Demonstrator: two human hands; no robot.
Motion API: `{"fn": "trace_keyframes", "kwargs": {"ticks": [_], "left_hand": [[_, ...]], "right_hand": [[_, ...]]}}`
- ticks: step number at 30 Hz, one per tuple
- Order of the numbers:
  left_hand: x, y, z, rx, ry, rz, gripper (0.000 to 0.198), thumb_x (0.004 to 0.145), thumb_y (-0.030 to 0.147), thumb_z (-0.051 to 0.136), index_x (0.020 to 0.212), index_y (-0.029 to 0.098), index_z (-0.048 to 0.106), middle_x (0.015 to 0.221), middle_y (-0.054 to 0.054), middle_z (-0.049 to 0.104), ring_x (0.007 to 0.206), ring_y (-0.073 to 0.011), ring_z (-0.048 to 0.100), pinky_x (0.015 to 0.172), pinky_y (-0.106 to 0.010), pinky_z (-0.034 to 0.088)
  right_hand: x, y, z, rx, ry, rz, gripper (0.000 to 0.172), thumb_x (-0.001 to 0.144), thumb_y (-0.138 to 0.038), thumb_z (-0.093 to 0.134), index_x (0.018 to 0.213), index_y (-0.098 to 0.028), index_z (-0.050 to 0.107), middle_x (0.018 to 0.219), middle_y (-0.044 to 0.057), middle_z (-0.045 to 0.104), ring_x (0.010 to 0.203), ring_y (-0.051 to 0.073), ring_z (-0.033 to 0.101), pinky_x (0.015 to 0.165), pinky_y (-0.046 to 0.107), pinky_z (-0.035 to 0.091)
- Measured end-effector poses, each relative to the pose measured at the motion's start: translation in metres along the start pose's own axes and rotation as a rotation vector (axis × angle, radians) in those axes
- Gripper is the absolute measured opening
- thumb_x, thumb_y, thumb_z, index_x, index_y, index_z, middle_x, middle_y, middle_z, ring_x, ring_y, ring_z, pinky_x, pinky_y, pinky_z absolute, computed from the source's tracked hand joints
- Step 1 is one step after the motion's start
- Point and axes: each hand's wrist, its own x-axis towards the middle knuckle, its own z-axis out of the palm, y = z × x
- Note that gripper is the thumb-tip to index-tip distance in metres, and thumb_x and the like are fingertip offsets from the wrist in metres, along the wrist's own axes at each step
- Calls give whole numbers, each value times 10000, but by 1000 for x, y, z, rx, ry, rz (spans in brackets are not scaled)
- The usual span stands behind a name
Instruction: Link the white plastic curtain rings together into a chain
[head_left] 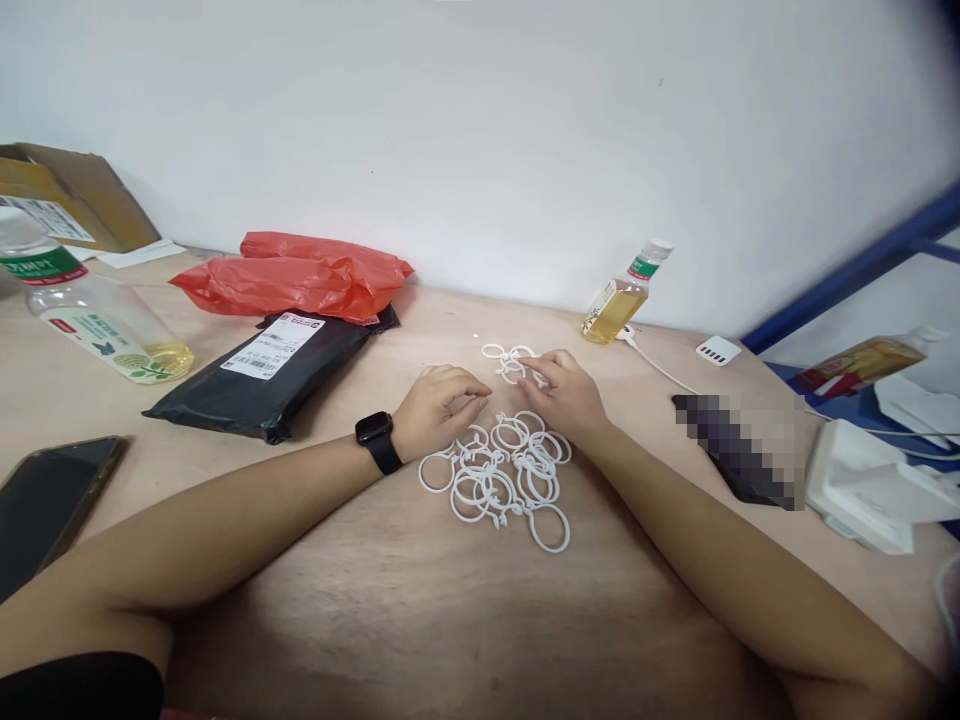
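White plastic curtain rings (496, 488) with small eyelets lie in a loose pile on the wooden table, between my forearms. A smaller group of the same rings (511, 366) lies farther back. My left hand (441, 408), with a black watch (379, 440) on its wrist, hovers at the pile's upper left edge. Its fingers are loosely curled, with a gap beside the thumb and nothing visible in them. Beside the smaller group is my right hand (562, 395), thumb and forefinger apart, their tips close to those rings. Whether they touch a ring I cannot tell.
To the left are a black parcel (225, 395), a red plastic bag (292, 275), a large bottle (97, 320), a phone (56, 505) and a cardboard box (97, 195). At right stand a small bottle (622, 300), a charger (718, 350), a dark pixelated object (724, 450) and white boxes (862, 490).
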Motion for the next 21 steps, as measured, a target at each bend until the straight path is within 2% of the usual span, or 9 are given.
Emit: {"fn": "trace_keyframes", "kwargs": {"ticks": [2,5,7,9,14,21], "left_hand": [[0,0,0,0,-17,0,114,920,236,577,944,183,676,913,-44,732,865,-173,664,822,-345,461],[1,-1,0,-6,-39,-16,110,915,231,584,915,181,682,894,-39,737,846,-172,663,810,-341,460],[1,-2,0,-13,-47,-25,106,912,226,591,901,179,686,883,-37,738,837,-172,664,805,-338,462],[1,-2,1,-20,-49,-27,102,910,225,599,901,178,690,878,-35,738,833,-171,665,804,-337,465],[1,-2,1,-64,-32,33,139,906,274,645,1003,185,687,923,-44,743,858,-164,674,811,-324,489],[-1,-3,1,-69,81,80,113,919,285,634,950,181,668,912,-56,744,851,-159,680,809,-325,499]], "right_hand": [[-1,-5,-3,63,-95,-62,173,855,-259,635,988,-225,741,918,55,662,774,175,631,692,304,496],[-4,-14,-6,122,-340,-194,77,806,-229,660,846,-210,723,818,33,668,775,172,627,707,291,476],[-6,-18,-6,129,-419,-217,49,771,-195,667,802,-204,703,780,22,658,746,163,616,685,280,462],[-6,-21,-5,167,-383,-215,52,771,-165,649,775,-201,686,761,18,653,714,152,602,663,273,451],[-8,-32,-4,314,-121,-224,104,894,-225,606,867,-213,705,759,21,657,665,137,579,627,277,455],[-12,-45,1,321,3,-299,148,913,-212,599,1012,-237,706,925,55,679,849,169,652,740,309,540]]}}
